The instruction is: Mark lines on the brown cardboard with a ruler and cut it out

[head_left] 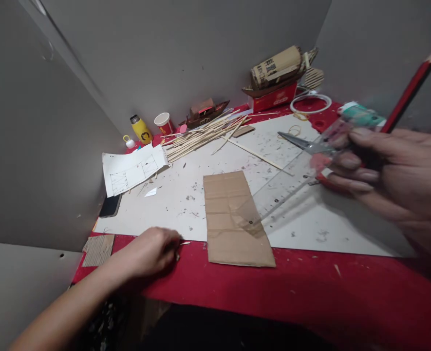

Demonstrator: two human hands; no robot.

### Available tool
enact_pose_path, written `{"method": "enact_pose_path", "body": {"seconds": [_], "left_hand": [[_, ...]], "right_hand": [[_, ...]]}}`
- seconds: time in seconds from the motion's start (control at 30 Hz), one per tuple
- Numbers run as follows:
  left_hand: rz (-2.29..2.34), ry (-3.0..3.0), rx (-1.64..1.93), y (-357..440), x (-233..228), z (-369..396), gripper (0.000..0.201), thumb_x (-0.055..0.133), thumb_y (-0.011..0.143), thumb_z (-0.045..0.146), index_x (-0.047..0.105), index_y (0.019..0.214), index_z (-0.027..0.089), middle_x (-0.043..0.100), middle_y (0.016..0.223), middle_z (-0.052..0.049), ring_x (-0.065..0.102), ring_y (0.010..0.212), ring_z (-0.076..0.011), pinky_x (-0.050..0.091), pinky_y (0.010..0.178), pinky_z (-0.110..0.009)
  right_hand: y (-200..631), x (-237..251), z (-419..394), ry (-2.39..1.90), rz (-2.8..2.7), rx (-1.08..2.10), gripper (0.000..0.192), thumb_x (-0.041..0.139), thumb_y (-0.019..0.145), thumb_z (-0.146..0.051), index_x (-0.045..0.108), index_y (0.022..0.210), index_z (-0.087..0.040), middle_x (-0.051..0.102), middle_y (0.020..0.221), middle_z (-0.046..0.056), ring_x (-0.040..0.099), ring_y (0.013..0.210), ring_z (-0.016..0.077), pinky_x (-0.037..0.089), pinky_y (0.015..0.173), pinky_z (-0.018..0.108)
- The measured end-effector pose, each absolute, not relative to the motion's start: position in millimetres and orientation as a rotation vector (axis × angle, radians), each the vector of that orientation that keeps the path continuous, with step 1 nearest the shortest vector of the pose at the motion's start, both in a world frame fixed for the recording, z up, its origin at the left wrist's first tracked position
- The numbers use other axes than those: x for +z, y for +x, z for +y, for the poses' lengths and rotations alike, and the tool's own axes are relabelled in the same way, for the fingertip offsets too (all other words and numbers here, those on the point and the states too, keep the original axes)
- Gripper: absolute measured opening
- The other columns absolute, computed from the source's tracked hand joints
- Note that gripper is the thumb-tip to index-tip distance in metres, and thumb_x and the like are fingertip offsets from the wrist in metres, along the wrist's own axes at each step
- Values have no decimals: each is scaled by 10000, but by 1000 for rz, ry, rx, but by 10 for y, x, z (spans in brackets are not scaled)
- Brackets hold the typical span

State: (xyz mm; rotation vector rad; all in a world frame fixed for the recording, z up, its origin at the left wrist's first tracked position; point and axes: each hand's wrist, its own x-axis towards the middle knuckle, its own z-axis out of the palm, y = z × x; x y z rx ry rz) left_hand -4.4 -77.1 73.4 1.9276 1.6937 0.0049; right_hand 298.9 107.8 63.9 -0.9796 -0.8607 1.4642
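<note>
A brown cardboard rectangle (pixel 233 219) lies on a white board (pixel 186 195) on the red table. My left hand (pixel 151 253) rests at the board's front edge, left of the cardboard, fingers curled down on the table near a small sliver. My right hand (pixel 390 180) is raised at the right, blurred, holding a red pencil (pixel 408 92) and a clear plastic ruler (pixel 291 192) that slants down toward the cardboard's right edge. Scissors (pixel 303 142) lie just behind the ruler.
A bundle of thin wooden sticks (pixel 204 134), a drawn paper sheet (pixel 133 168), a phone (pixel 110 205), a yellow bottle (pixel 141 129), a paper cup (pixel 163 123), model boats (pixel 281 70) and a red box (pixel 271 100) stand toward the back. Grey walls enclose three sides. A cardboard scrap (pixel 98 249) lies front left.
</note>
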Motion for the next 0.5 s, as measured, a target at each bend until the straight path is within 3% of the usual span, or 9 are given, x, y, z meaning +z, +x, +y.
{"method": "enact_pose_path", "body": {"seconds": [0.13, 0.2, 0.27, 0.33, 0.4, 0.5], "left_hand": [[1594, 1835, -153, -110, 966, -1251, 186, 540, 674, 46, 592, 711, 220, 636, 644, 6, 528, 514, -128, 334, 454, -244], [1580, 1803, -206, -115, 1079, -1400, 129, 580, 741, 109, 640, 754, 222, 680, 693, -7, 594, 553, -144, 381, 473, -239], [1702, 1811, -214, -90, 1123, -1434, 144, 538, 885, 217, 680, 901, 223, 729, 812, -37, 666, 651, -174, 468, 545, -254], [1851, 1927, -135, -31, 1058, -1366, 283, 467, 977, 314, 654, 1162, 208, 741, 1107, -105, 714, 930, -236, 558, 756, -329], [1830, 2127, -73, 52, 892, -1255, 504, 486, 988, 388, 474, 1440, 164, 524, 1489, -172, 513, 1347, -313, 458, 1069, -458], [1643, 2291, -177, 170, 574, -1156, 715, 461, 993, 526, 260, 1572, 156, 273, 1644, -132, 188, 1531, -281, 231, 1231, -480]], "right_hand": [[2982, 685, 1031, -970, -869, 1472, 213, 603, 885, -138, 587, 676, -177, 378, 556, -36, 294, 417, 44, 228, 340, 161], [2987, 713, 1009, -966, -868, 1455, 175, 662, 818, -151, 585, 662, -166, 400, 570, -32, 333, 432, 46, 235, 343, 155], [2986, 741, 984, -957, -857, 1442, 164, 701, 728, -139, 571, 631, -162, 424, 582, -23, 360, 443, 57, 232, 328, 153], [2975, 765, 957, -961, -840, 1434, 164, 690, 696, -120, 561, 607, -167, 427, 568, -15, 361, 441, 71, 226, 311, 155], [2958, 779, 932, -981, -842, 1435, 163, 654, 735, -110, 565, 614, -174, 409, 540, -17, 335, 433, 80, 228, 311, 153], [2949, 759, 923, -997, -856, 1456, 154, 634, 765, -113, 576, 641, -182, 391, 524, -22, 304, 429, 87, 230, 310, 153]]}}
